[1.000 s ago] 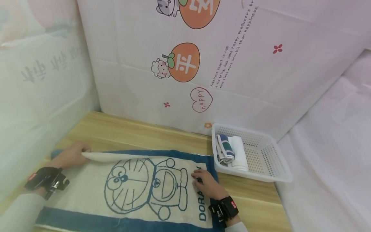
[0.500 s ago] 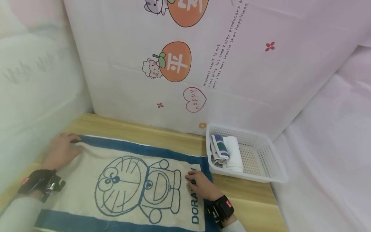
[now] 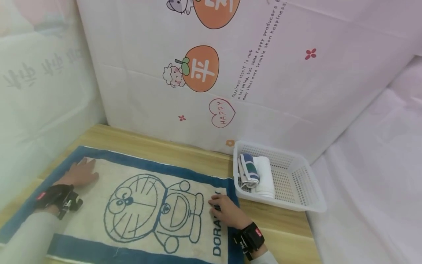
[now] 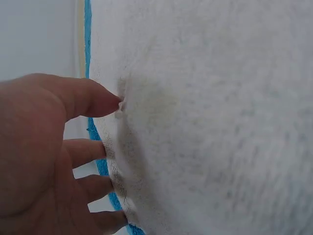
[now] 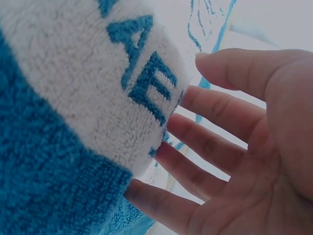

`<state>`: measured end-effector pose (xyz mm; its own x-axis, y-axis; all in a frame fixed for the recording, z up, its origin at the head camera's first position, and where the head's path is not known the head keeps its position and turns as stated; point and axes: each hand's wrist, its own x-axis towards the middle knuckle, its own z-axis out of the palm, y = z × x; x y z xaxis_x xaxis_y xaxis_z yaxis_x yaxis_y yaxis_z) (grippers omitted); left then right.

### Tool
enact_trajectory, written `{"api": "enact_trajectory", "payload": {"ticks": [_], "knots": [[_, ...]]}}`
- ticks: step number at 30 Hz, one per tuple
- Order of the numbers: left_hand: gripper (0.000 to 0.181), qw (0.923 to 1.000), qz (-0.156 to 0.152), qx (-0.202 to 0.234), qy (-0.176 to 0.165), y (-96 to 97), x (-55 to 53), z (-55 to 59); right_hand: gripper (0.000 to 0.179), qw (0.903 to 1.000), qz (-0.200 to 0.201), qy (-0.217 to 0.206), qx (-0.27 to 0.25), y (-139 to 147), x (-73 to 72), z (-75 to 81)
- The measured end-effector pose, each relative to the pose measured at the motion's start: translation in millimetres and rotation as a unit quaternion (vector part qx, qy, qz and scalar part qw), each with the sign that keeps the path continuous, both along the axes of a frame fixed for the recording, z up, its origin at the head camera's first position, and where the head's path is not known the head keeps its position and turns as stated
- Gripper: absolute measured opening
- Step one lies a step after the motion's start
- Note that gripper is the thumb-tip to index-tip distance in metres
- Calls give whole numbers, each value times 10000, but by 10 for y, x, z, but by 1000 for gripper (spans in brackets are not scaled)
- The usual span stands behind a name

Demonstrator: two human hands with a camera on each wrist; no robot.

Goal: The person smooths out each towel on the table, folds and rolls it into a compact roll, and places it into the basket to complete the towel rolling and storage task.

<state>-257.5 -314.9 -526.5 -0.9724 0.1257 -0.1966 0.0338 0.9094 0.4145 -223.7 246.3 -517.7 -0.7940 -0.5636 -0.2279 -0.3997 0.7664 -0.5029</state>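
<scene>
A blue-bordered cream towel (image 3: 138,205) lies spread over the wooden table, with a blue cartoon figure and lettering on it. My left hand (image 3: 80,174) rests on the towel near its far left corner. In the left wrist view, the thumb (image 4: 100,100) touches the cream cloth beside a small crease, and the other fingertips meet it close to the blue border. My right hand (image 3: 230,212) rests on the lettering at the towel's right end. The right wrist view shows its fingers (image 5: 210,134) extended and spread, tips against the cloth; the letters partly cover behind them.
A white perforated plastic basket (image 3: 314,183) stands at the back right, close to the towel's far right corner. Inside it, a rolled striped towel (image 3: 248,170) lies beside a rolled white towel (image 3: 265,178). Printed cloth walls (image 3: 148,102) enclose the table's back and sides.
The towel's far left edge, raised and folded over earlier, now lies flat with its blue border showing. My left hand has come down onto the cloth. The right hand stays at the lettering.
</scene>
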Motion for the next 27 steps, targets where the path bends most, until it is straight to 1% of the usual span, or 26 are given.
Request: {"api": "enact_trajectory", "payload": {"ticks": [2,5,8,9,12,14,16,19,22,23,25,27], "knots": [[71,10000,-42,-12,-2,-11,-31,22,38,9999,78,87,-30,4,1,2],[70,10000,-59,-41,32,-31,-95,21,37,9997,100,188,-67,9,-8,-2],[70,10000,-38,-30,37,-37,-143,16,38,9997,21,223,-11,4,-23,8],[70,10000,-56,-54,58,-35,-156,17,38,9998,-41,169,-17,-1,-31,11],[68,9992,-187,-247,247,-31,-185,32,38,9999,-76,150,21,-10,-47,25],[65,9980,-278,-359,431,-37,-204,43,38,9999,-85,139,7,-16,-55,31],[57,9960,-388,-436,675,-54,-227,46,37,9999,-95,116,-20,-21,-57,35],[47,9949,-384,-297,886,-98,-274,25,34,9999,-114,89,-75,-30,-64,40],[41,9932,-430,-187,1070,-151,-338,-17,33,9993,-186,276,-169,-55,-70,43],[40,9930,-434,-181,1085,-170,-363,-41,33,9988,-241,370,-192,-65,-71,41],[37,9916,-515,-214,1164,-202,-407,-93,35,9972,-373,596,-271,-85,-71,18],[34,9911,-529,-199,1209,-227,-432,-136,39,9944,-549,873,-241,-105,-72,-28]]}}
